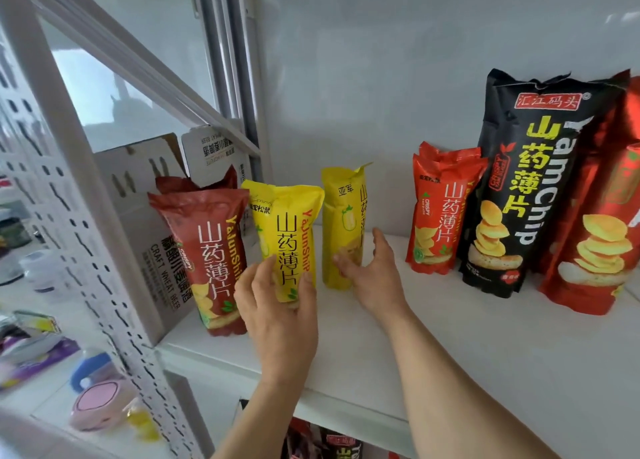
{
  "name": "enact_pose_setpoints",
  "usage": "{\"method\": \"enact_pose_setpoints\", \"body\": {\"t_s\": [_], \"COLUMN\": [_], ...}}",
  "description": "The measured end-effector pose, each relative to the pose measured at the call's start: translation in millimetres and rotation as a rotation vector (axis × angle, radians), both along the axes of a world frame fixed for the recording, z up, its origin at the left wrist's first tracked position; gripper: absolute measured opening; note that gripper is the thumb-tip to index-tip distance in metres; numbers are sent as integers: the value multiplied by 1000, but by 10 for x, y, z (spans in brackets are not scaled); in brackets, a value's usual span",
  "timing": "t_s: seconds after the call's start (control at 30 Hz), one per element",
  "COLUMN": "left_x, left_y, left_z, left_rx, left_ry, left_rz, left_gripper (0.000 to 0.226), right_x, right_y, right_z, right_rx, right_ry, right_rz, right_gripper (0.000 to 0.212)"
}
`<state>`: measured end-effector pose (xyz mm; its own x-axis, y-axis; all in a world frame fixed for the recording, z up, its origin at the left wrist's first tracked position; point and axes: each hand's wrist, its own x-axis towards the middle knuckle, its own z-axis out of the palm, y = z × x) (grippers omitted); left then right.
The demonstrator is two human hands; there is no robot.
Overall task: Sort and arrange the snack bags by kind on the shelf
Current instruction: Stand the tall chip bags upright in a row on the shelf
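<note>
Care suits this step: the left hand [277, 306] pinches the small glossy yellow chip bag [284, 240] low at 9 o'clock on the white shelf [450, 354], and should stand it flush beside the second yellow bag [341, 226], which the spread right hand [367, 271] touches. The grey cardboard beer carton [152, 243] at 10 o'clock hides its contents.

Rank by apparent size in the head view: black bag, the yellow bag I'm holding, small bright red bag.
1. black bag, clearly the largest.
2. and 3. yellow bag in the left hand and small bright red bag: similar; the yellow one is nearer, so unsure.
</note>
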<state>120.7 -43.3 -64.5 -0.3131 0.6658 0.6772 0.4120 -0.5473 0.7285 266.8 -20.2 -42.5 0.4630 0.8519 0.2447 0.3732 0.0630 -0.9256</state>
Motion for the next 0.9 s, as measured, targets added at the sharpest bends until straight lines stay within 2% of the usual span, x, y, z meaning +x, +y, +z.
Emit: {"method": "enact_pose_setpoints", "body": {"t_s": [0.13, 0.37, 0.43, 0.57, 0.6, 0.73, 0.83, 0.9], "left_x": [8, -6, -26, -42, -29, 115, 272, 369], "left_y": [63, 189, 247, 410, 445, 587, 621, 648], "left_z": [15, 76, 86, 123, 137, 138, 152, 150], "left_rx": [-92, -321, -336, -364, -370, -426, -513, -520], "left_ry": [-25, -171, -176, -103, -89, -126, -217, -211], "left_rz": [-71, -221, -250, -302, -325, -441, -540, -566], "left_gripper": [75, 81, 85, 91, 88, 82, 83, 97], "right_x": [24, 61, 144, 253, 284, 365, 389, 413], "right_y": [117, 120, 95, -119, -173, -407, -622, -730], "right_z": [-36, -136, -176, -125, -141, -219, -217, -238], "right_rx": [-37, -39, -26, -35, -41, -19, -16, -9], "right_ry": [58, 72, 53, 36, 29, -6, 23, 36], "right_rz": [66, 46, 49, 37, 23, -85, -120, -106], "right_gripper": [109, 112, 98, 56, 56, 87, 69, 62]}}
